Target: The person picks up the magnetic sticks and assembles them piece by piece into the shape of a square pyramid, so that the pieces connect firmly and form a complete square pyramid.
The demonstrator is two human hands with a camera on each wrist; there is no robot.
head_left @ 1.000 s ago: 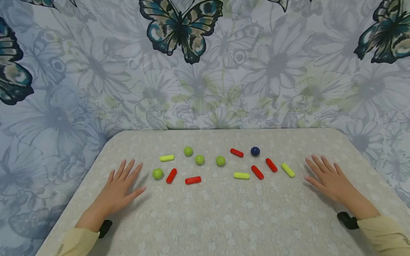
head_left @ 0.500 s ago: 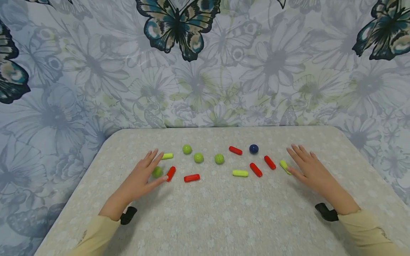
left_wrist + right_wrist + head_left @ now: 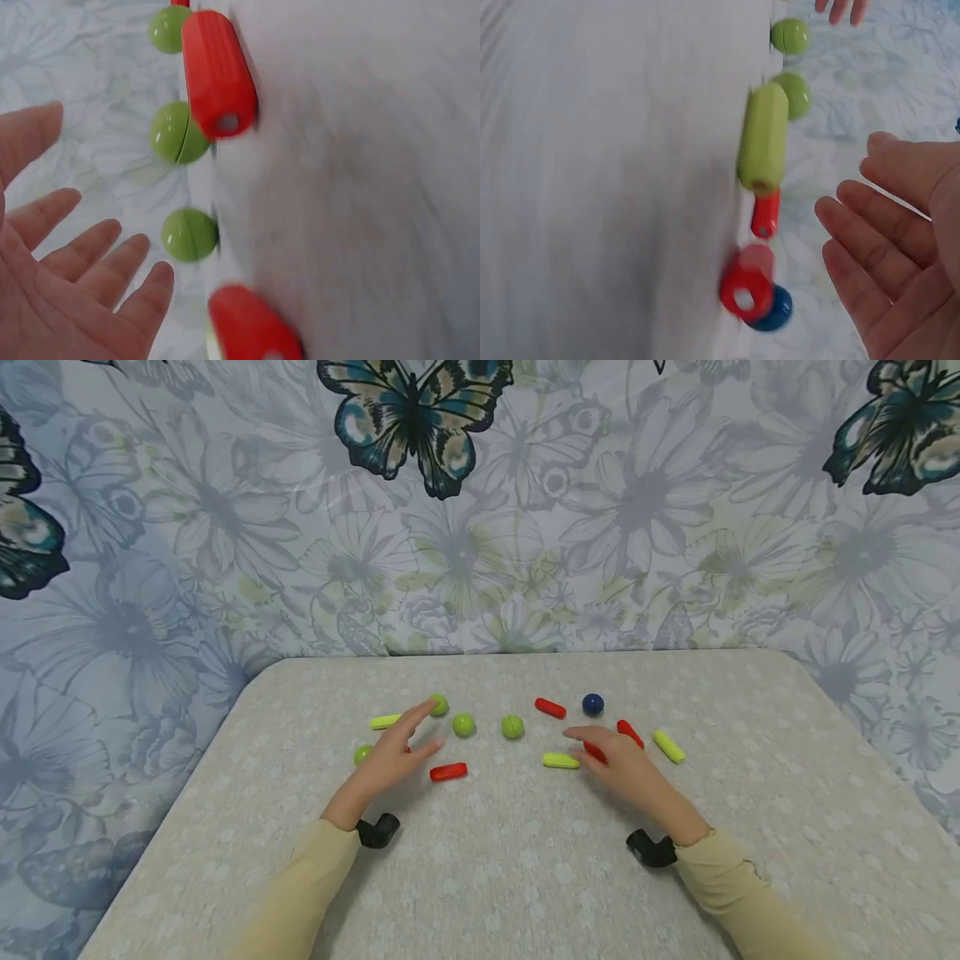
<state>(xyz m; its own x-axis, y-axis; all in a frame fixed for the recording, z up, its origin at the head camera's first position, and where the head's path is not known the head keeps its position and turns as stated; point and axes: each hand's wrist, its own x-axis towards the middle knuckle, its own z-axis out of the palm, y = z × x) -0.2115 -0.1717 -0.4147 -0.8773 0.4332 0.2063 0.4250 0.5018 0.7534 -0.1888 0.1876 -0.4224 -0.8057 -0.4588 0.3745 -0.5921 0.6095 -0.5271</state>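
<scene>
My left hand [image 3: 390,761] is held above the left cluster with fingers spread and holds nothing. Beneath and beside it lie a yellow-green stick [image 3: 385,722], green balls [image 3: 463,725] and a red stick [image 3: 448,772]; another red stick is mostly covered by the hand. My right hand [image 3: 624,766], palm turned inward and fingers loosely bent, hovers over a partly hidden red stick [image 3: 595,752]. Left of its fingertips is a second yellow-green stick [image 3: 561,761]. In the right wrist view nothing lies between the thumb and fingers of the right hand [image 3: 907,255].
A dark blue ball [image 3: 593,704] and a red stick [image 3: 551,707] lie farther back. A third yellow-green stick [image 3: 669,747] is at the right. The cloth-covered table [image 3: 495,877] meets a butterfly-patterned backdrop [image 3: 480,560] behind. Each wrist wears a black camera [image 3: 378,831].
Both hands have moved inward from the sides, the left one rightward and the right one leftward over the pieces. The fingers of the right hand have bent a little. The pieces lie as before.
</scene>
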